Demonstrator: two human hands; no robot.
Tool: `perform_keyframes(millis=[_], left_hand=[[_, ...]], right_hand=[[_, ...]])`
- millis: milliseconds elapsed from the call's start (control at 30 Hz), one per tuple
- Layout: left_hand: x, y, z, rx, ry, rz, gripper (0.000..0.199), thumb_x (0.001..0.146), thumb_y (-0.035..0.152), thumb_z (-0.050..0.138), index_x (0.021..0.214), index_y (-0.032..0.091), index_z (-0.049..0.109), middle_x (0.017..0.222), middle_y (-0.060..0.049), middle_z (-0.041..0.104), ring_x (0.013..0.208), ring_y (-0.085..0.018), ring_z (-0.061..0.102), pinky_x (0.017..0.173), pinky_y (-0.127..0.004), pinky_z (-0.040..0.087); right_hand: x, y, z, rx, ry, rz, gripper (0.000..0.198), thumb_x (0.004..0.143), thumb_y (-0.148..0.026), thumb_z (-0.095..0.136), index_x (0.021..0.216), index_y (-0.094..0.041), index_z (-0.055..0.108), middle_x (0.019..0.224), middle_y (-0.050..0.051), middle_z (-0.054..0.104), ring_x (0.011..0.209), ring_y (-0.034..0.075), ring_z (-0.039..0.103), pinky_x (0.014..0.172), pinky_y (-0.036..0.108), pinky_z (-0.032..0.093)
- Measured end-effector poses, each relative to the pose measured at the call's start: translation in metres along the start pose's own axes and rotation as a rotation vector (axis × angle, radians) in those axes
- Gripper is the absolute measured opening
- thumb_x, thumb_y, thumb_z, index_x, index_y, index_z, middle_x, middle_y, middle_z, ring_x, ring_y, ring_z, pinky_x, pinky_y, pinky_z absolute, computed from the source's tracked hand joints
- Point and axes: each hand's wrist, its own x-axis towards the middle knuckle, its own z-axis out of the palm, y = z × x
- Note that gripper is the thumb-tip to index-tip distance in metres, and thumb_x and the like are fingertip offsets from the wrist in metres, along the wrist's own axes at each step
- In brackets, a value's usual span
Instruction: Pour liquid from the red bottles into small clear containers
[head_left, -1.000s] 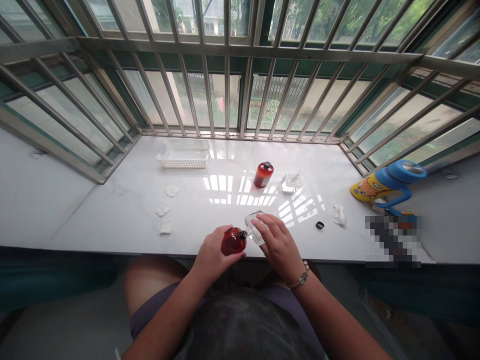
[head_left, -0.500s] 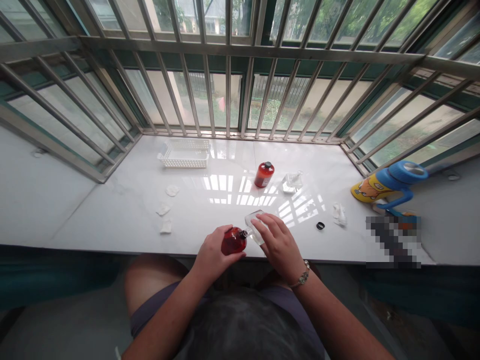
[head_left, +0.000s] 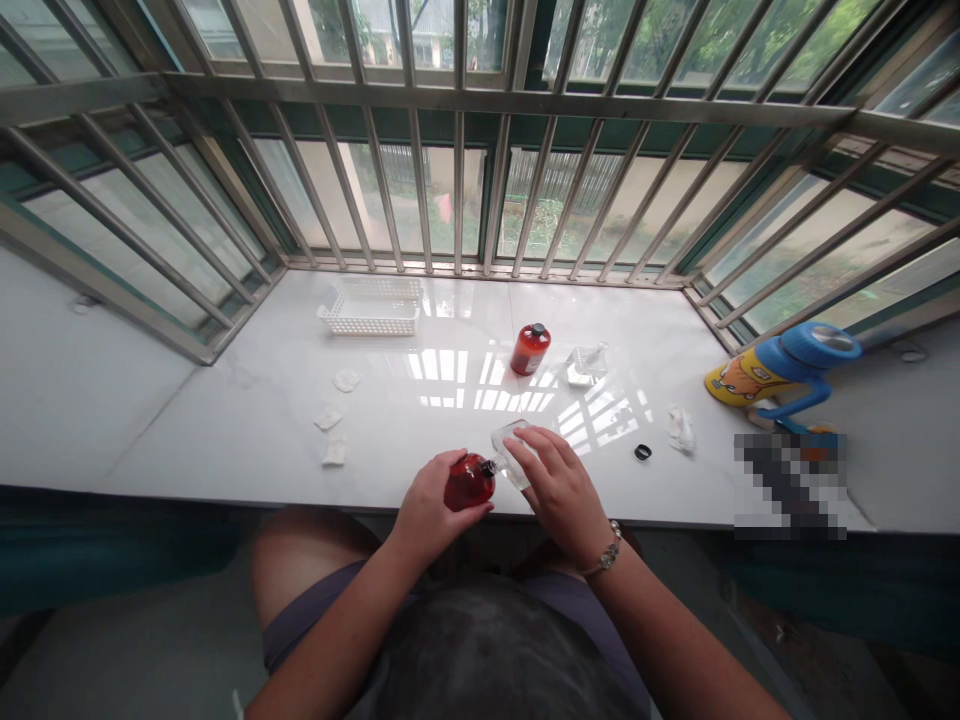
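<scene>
My left hand (head_left: 430, 508) is closed around a red bottle (head_left: 470, 483), which is tipped so its dark neck points to the right. In my right hand (head_left: 559, 490) is a clear glass bottle (head_left: 511, 452), also tilted, with its neck toward the red one. The two mouths meet or nearly meet; whether liquid passes between them cannot be made out. Both bottles are held just above the front edge of the white counter (head_left: 420, 430). A small black ring-shaped cap (head_left: 643, 453) lies to the right of my right hand.
Farther back stand another red bottle (head_left: 531, 350) with a black cap and a clear square glass bottle (head_left: 586, 367). A white basket (head_left: 371, 308) sits back left, above several white scraps (head_left: 334, 452). Crumpled tissue (head_left: 682, 430) and a blue-yellow flask (head_left: 780, 365) are right. Window bars (head_left: 495, 100) close off the back.
Both hands and bottles hold nearly the same pose. The whole view has shifted very slightly; nothing was taken up or let go.
</scene>
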Motion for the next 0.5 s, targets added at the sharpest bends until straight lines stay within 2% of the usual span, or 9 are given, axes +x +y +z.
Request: perform_keyframes(millis=[200, 500], left_hand=[[-0.0017, -0.0060, 0.0038, 0.053, 0.006, 0.047, 0.077, 0.080, 0.041, 0.092, 0.144, 0.028, 0.052, 0.138, -0.011, 0.070, 0.125, -0.033, 0.071, 0.108, -0.052, 0.059], [-0.0018, -0.0060, 0.0061, 0.129, 0.047, 0.101, 0.078, 0.080, 0.040, 0.090, 0.146, 0.027, 0.050, 0.135, -0.011, 0.071, 0.119, -0.033, 0.073, 0.103, -0.051, 0.061]], right_hand=[[0.0018, -0.0009, -0.0009, 0.006, 0.007, -0.010, 0.065, 0.095, -0.001, 0.058, 0.157, -0.021, 0.051, 0.147, 0.016, 0.063, 0.142, 0.034, 0.053, 0.116, 0.057, 0.054], [0.0035, -0.0020, -0.0012, 0.007, 0.007, -0.007, 0.069, 0.096, -0.002, 0.056, 0.160, -0.025, 0.048, 0.148, 0.015, 0.063, 0.141, 0.034, 0.055, 0.115, 0.058, 0.055]])
